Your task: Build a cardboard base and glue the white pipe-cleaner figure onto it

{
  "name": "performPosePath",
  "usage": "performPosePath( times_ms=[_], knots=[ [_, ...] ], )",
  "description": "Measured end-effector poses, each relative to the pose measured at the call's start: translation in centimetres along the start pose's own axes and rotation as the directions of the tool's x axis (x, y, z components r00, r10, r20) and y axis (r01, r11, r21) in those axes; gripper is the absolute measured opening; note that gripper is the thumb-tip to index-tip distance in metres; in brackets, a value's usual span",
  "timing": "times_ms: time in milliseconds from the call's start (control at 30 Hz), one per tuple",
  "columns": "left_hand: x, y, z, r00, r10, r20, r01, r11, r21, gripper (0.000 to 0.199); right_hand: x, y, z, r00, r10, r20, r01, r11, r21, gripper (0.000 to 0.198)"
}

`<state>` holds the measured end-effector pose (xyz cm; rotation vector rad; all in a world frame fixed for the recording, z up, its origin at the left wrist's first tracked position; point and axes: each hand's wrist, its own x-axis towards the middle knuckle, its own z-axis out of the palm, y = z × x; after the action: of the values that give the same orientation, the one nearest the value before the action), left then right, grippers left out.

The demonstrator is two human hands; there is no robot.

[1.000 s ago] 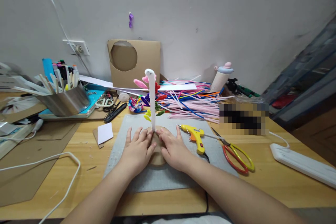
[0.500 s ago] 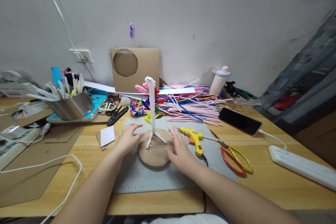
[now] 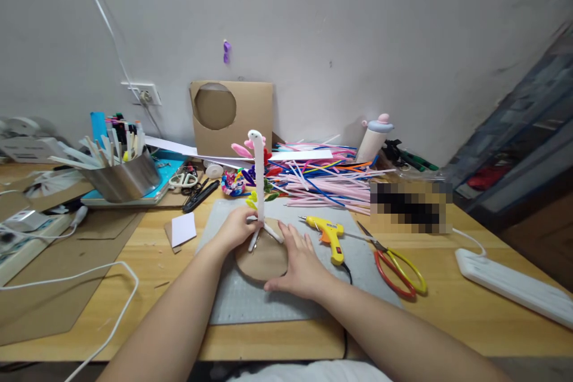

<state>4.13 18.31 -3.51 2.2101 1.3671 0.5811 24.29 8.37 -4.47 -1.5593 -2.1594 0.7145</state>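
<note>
A round cardboard disc [image 3: 264, 259] lies on the grey mat, with a white fuzzy stem [image 3: 259, 185] standing upright on it. The stem curves at its top and splits into short legs at its foot. My left hand [image 3: 237, 230] pinches the stem low down, near where it meets the disc; the exact fingertip contact is partly hidden. My right hand [image 3: 304, 262] spans the disc's right rim, thumb at the near edge and fingers at the far side. Pink, red, purple, yellow and green fuzzy petals [image 3: 242, 150] show around and behind the stem.
Right of the disc lie a yellow glue gun [image 3: 330, 236] with a black cord and red-and-yellow-handled scissors [image 3: 398, 268]. Behind are many pipe cleaners [image 3: 326, 182], a bottle [image 3: 375, 140] and a cardboard sheet with a round hole [image 3: 250, 119]. A metal holder [image 3: 125, 179] stands left.
My left hand has moved right and closed on the foot of the white stem. My right hand has come in from beside the disc onto its right edge.
</note>
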Motion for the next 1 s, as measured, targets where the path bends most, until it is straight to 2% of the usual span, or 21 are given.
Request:
performPosePath(
  times_ms=[133, 467, 800, 1000],
  knots=[
    [0.1, -0.4, 0.0, 1.0, 0.026, 0.002, -0.026, 0.999, -0.032, 0.032, 0.5, -0.2, 0.0, 1.0, 0.009, -0.008, -0.009, 1.0, -0.007, 0.138],
    [0.3, -0.4, -0.5, 0.985, 0.129, 0.112, -0.113, 0.984, -0.138, 0.031, 1.0, 0.5, 0.6, 0.998, -0.053, -0.034, 0.053, 0.999, 0.008, 0.136],
    [0.9, -0.5, -1.1, 0.995, 0.088, 0.056, -0.095, 0.986, 0.135, 0.03, 1.0, 0.1, 0.3, 0.999, -0.041, -0.011, 0.041, 0.999, 0.011, 0.135],
    [0.9, -0.1, -1.0, 0.996, 0.074, 0.054, -0.084, 0.971, 0.223, 0.029, 1.0, 0.2, 0.4, 0.999, -0.042, -0.015, 0.042, 0.999, 0.003, 0.133]
  ],
)
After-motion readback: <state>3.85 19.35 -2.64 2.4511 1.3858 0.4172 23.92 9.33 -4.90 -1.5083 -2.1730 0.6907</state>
